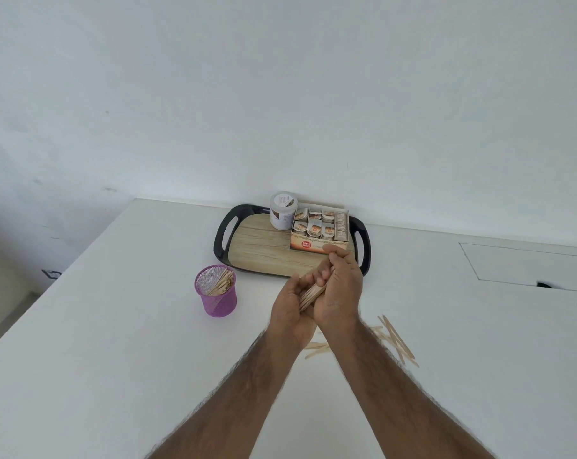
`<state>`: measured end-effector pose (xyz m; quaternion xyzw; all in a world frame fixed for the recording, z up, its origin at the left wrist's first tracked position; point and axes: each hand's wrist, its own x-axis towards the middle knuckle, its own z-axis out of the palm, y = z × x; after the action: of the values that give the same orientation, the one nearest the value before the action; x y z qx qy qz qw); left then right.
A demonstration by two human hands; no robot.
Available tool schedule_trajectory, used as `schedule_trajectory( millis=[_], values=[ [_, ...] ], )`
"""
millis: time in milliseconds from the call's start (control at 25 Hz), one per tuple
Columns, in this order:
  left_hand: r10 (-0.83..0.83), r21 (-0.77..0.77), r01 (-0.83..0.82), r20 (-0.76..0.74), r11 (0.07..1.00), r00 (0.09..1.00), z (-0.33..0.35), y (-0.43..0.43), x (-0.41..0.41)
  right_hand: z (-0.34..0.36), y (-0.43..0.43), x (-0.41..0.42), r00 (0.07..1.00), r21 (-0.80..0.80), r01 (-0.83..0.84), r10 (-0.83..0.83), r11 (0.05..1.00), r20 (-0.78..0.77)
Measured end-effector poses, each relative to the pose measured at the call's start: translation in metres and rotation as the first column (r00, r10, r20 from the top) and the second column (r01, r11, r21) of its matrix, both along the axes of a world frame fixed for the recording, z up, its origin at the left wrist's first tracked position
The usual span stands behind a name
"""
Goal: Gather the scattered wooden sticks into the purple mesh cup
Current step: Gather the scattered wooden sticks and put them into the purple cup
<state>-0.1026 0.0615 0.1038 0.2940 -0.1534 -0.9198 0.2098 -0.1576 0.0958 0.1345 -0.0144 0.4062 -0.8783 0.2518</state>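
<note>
Both hands, left hand (290, 313) and right hand (340, 293), clasp one bundle of wooden sticks (312, 294) just right of the purple mesh cup (216, 293) (already partly filled). More loose sticks (394, 339) lie scattered nearer, to the right.

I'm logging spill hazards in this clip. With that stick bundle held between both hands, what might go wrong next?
The bundle is pinched between the left hand and right hand; easing either grip may drop sticks.
The purple mesh cup holds leaning sticks; pushing more in might tip it.
Loose sticks beside the right forearm may get brushed away.
</note>
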Motion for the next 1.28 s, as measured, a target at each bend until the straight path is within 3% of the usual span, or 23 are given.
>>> schedule_trajectory(
  millis=[200, 440, 600, 680, 760, 880, 1080, 1280],
  values=[
    [0.058, -0.118, -0.050, 0.072, 0.992, 0.996, 0.002, -0.003, -0.002, -0.001, 0.006, 0.002, 1.000, 0.025, 0.010, -0.010, 1.000, 0.008],
    [0.013, -0.167, -0.013, -0.002, 0.986, 1.000, 0.010, -0.004, 0.001, 0.023, 0.006, -0.015, 0.999, 0.025, 0.052, -0.052, 0.998, -0.010],
    [-0.007, -0.163, -0.001, -0.049, 0.987, 0.999, 0.015, 0.002, -0.002, 0.018, 0.005, -0.005, 0.997, 0.032, -0.001, 0.003, 0.999, -0.074],
    [-0.070, -0.232, 0.077, 0.038, 0.970, 0.997, 0.015, 0.003, 0.001, 0.018, 0.005, -0.005, 0.997, 0.041, -0.001, 0.005, 0.999, -0.079],
    [-0.156, -0.342, 0.235, 0.243, 0.910, 0.957, 0.017, 0.002, 0.007, 0.017, 0.006, -0.006, 0.994, 0.075, 0.004, 0.004, 0.997, -0.106],
    [-0.175, -0.472, 0.463, 0.534, 0.750, 0.827, 0.015, 0.003, 0.014, 0.010, 0.009, -0.006, 0.981, 0.169, 0.031, 0.003, 0.985, -0.196],
    [0.033, -0.615, 0.443, 0.606, 0.652, 0.794, 0.013, -0.007, 0.017, -0.009, 0.025, -0.009, 0.961, 0.301, 0.095, -0.008, 0.949, -0.277],
    [0.306, -0.813, 0.465, 0.568, 0.350, 0.764, 0.004, -0.018, 0.022, -0.023, 0.045, -0.015, 0.831, 0.694, 0.122, 0.310, 0.710, -0.462]
  ],
)
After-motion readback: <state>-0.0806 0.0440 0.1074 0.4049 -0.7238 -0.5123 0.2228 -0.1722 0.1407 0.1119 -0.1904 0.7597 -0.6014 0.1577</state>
